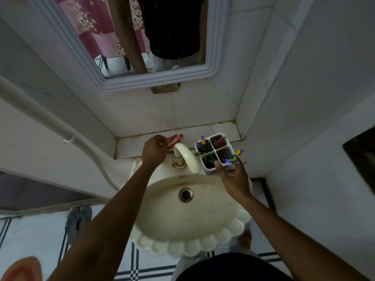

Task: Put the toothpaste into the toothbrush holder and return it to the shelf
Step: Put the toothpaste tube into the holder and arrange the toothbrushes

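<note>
A red toothpaste tube (174, 140) lies on the tiled shelf (223, 128) behind the basin. My left hand (154, 151) is closed over the tube's left end. A white toothbrush holder (215, 153) with four compartments is at the right of the tap, just in front of the shelf edge. My right hand (233, 175) grips its near right corner. Several purple and yellow toothbrushes stick out of the holder, and a red packet sits in its far right compartment.
A cream curved tap (186, 157) stands between my two hands. Below them is the scalloped cream basin (188, 211) with its drain (185, 194). A white-framed mirror (129, 37) hangs on the wall above. A white pipe (50, 122) runs down the left wall.
</note>
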The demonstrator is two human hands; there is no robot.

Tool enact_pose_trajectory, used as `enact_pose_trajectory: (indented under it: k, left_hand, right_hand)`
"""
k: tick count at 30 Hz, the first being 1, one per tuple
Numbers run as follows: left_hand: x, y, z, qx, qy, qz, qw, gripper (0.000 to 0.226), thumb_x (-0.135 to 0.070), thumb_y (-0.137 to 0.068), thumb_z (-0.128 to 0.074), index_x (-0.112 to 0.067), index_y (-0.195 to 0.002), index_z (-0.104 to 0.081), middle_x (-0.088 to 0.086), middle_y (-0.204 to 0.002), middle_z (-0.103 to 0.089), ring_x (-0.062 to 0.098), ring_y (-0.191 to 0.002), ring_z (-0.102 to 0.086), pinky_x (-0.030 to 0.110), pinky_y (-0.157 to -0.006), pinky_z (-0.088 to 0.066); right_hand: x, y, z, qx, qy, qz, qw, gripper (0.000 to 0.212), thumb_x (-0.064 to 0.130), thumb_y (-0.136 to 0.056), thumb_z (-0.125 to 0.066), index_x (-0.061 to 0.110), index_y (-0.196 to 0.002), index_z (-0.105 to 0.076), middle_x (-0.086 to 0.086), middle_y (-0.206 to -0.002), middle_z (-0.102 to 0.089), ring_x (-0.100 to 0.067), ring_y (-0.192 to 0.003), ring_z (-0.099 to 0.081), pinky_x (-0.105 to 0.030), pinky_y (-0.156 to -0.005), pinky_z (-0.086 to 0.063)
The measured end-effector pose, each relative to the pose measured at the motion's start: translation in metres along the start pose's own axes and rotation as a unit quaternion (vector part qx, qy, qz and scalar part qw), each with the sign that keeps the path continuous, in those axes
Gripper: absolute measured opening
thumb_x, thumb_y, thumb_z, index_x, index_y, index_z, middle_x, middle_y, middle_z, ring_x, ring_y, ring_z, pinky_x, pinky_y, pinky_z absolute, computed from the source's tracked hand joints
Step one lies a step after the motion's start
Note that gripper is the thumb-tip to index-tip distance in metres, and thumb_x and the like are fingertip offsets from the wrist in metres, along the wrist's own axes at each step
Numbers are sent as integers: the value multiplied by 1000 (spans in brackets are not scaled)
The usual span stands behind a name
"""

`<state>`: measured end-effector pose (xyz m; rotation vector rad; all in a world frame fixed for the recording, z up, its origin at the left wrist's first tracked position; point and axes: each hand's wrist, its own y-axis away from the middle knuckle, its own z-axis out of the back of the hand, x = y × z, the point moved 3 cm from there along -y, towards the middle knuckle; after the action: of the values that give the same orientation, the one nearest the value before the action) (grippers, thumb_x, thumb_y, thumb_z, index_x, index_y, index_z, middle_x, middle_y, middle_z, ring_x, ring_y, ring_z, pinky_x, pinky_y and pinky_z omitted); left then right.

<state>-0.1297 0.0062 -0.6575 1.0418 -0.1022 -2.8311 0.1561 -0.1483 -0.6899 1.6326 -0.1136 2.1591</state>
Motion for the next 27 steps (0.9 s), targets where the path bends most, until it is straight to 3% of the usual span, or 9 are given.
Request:
enact_pose_trajectory:
  k: [4,9,12,15,19,22,25,27]
  left_hand:
    - [2,-29,-4,35,-98,-34,994,39,-47,-94,-72,-26,-127,-72,0,-125,-70,23,-119,-64,41,-97,-55]
    - [1,-47,-23,117,-273,-83,951,61,-61,-88,-75,-19,-131,-67,14,-136,-53,35,-129,-49,49,-108,-43]
    - [4,-47,-24,76,-242,-94,963,60,-70,-83,-73,-18,-112,-65,7,-111,-66,31,-107,-62,44,-93,-51]
    - [5,-37,-15,41,-179,-66,981,40,-54,-88,-75,-23,-107,-59,1,-95,-72,28,-90,-70,37,-76,-56]
    - [-15,-8,24,-3,74,-24,997,33,-56,-97,-67,-29,-115,-58,-1,-97,-79,17,-66,-78,44,-65,-66]
    - [-50,19,53,26,198,-38,979,36,-32,-101,-73,-19,-129,-56,8,-113,-77,19,-70,-80,38,-64,-67]
    - [-82,42,76,77,155,-72,982,37,-16,-95,-78,-16,-128,-61,-1,-111,-76,8,-78,-79,28,-70,-65]
    - [-100,57,90,63,73,-127,987,26,-18,-90,-84,-15,-114,-74,-9,-90,-79,-3,-69,-74,19,-68,-60]
  right_hand:
    - [-9,0,-6,-19,9,-12,1000,64,73,-90,-76,38,-141,-59,11,-137,-71,-13,-116,-73,-39,-96,-62]
    - [-18,0,-12,-35,6,-17,999,75,79,-86,-76,37,-146,-57,11,-140,-72,-11,-116,-74,-38,-95,-63]
    - [-19,0,-13,-36,8,-18,999,72,76,-89,-76,38,-146,-57,10,-141,-71,-13,-119,-73,-39,-97,-62]
    - [-19,0,-13,-31,10,-20,999,65,70,-92,-77,37,-144,-58,11,-139,-72,-13,-118,-73,-40,-97,-62]
    - [-14,1,-12,-28,7,-25,999,67,74,-89,-77,39,-143,-58,13,-137,-71,-9,-116,-72,-41,-96,-62]
    - [-10,1,-11,-21,15,-21,999,63,72,-91,-76,37,-141,-61,12,-134,-71,-8,-112,-72,-42,-95,-62]
    - [-8,0,-8,-13,20,-5,1000,66,81,-92,-65,32,-136,-64,9,-129,-73,-13,-112,-73,-44,-95,-63]
    - [-9,-1,-6,-8,22,-7,1000,84,93,-87,-53,28,-138,-63,5,-130,-73,-15,-110,-74,-45,-95,-62]
